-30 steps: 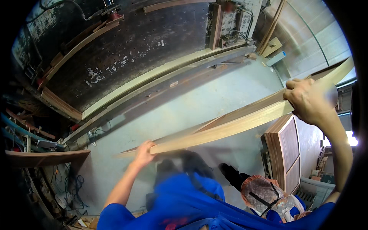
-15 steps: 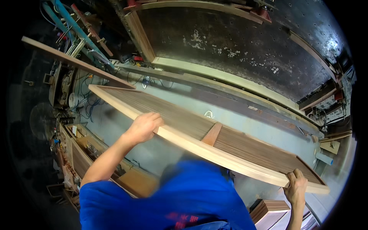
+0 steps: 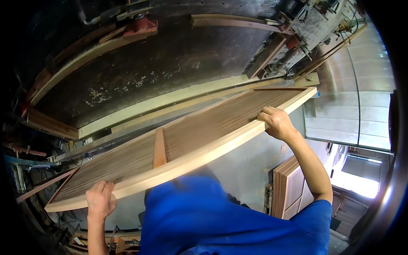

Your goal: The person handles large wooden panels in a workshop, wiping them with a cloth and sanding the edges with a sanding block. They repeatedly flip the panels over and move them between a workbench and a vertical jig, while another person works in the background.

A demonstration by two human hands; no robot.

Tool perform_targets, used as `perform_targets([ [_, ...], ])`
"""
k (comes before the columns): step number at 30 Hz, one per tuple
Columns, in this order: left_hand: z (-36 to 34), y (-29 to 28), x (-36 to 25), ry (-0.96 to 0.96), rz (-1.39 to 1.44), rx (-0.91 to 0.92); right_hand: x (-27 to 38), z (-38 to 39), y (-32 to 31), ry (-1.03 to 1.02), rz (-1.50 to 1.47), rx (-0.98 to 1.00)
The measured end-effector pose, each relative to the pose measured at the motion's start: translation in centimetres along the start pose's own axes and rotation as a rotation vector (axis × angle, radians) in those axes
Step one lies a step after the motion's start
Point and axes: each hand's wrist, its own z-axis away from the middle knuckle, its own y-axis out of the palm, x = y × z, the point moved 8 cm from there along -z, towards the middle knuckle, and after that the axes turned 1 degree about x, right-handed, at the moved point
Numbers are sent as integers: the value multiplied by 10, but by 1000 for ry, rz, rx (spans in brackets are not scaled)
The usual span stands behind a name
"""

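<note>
A long framed wooden panel spans the view in front of my body, with a pale edge nearest me, darker grained infill and one crossbar. It slants from low at the left to high at the right. My left hand is closed around the near edge close to its left end, fingers over the top. My right hand grips the same edge toward the right end. Both thumbs are largely hidden under the panel.
Beyond the panel stands a dark, perforated metal work surface bordered by wooden bars. A stack of wooden panels stands on the right. Translucent sheeting hangs at the far right. An open box with small items lies at lower left.
The panel's right end has swung up and away while its left end has come down toward me. My view has turned right, bringing the sheeting and a bright opening into sight.
</note>
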Motion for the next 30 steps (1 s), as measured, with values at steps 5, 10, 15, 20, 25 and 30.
perform_targets([
  [5,-67,-21,1,-8,5,-52,-51,-58,6,-33,-62,-63],
  [10,-138,-29,-5,-9,14,-39,-114,-93,21,-17,-59,-51],
  [15,-180,-35,10,-12,11,-27,-145,-140,32,-7,-88,18],
  [20,-207,-12,45,-174,-93,295,-151,-160,58,-33,-126,-29],
  [25,-254,-3,65,35,-20,28,-204,-157,69,2,46,-60],
  [30,-267,11,87,7,-43,78,-195,-165,85,44,5,-44],
])
